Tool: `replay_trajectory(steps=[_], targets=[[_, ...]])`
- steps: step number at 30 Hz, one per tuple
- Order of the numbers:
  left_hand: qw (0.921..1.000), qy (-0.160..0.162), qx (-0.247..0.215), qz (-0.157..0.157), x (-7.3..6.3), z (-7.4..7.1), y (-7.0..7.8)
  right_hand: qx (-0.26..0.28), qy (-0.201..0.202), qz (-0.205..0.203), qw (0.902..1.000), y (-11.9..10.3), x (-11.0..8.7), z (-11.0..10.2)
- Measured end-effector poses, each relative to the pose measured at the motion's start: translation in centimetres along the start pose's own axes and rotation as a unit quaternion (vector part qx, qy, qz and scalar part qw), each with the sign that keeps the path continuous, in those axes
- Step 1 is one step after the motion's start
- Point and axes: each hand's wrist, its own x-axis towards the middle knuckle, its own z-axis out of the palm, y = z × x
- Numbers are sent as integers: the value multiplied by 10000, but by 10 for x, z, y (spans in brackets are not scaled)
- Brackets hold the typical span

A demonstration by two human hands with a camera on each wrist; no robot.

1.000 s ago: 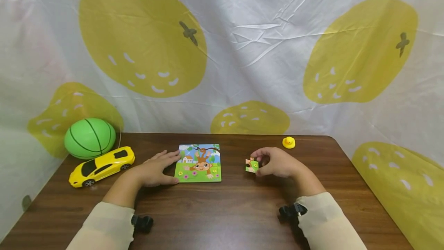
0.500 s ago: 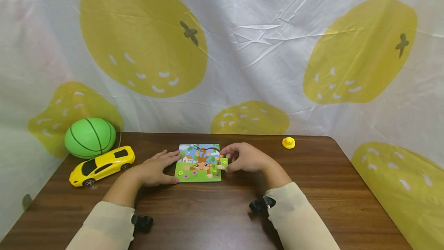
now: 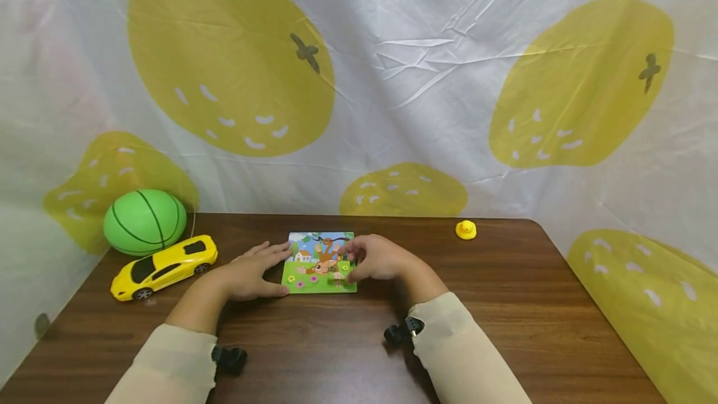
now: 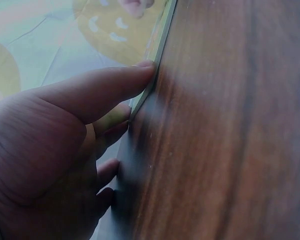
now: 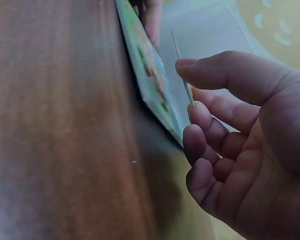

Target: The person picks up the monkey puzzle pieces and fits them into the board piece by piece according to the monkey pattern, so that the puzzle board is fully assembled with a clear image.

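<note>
A square picture puzzle with a monkey hanging over a green meadow lies flat on the wooden table. My left hand rests at its left side, thumb by the lower corner and fingers stretched along the edge; the thumb touches the edge in the left wrist view. Over the puzzle's right part, my right hand pinches a small square puzzle piece between thumb and fingers. Seen edge-on in the right wrist view, the thin piece is held apart from the puzzle board. My right fingers hide part of the board.
To the left are a yellow toy car and a green ball with black lines. A yellow rubber duck sits near the table's back edge on the right. A white curtain with yellow fruit prints hangs behind the table.
My right hand has moved left with the puzzle piece, from the bare table right of the puzzle to over its right part. My left hand has stayed in place.
</note>
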Motion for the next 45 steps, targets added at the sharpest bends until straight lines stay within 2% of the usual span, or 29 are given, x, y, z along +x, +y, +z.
replay_trajectory(steps=[5, 13, 32, 45], targets=[[10000, -16, 4, -31, 1, 0, 0, -161, 5, 128, 9998, 5, 1, 6], [10000, -22, 14, -37, 1, 1, -2, -467, 62, 64, 9989, 7, 0, 7], [10000, 6, 13, -62, 2, 1, -3, -305, 101, 11, 9995, 8, 1, 8], [10000, -18, 18, -62, 2, 1, -4, -432, 163, 5, 9989, 5, 0, 10]])
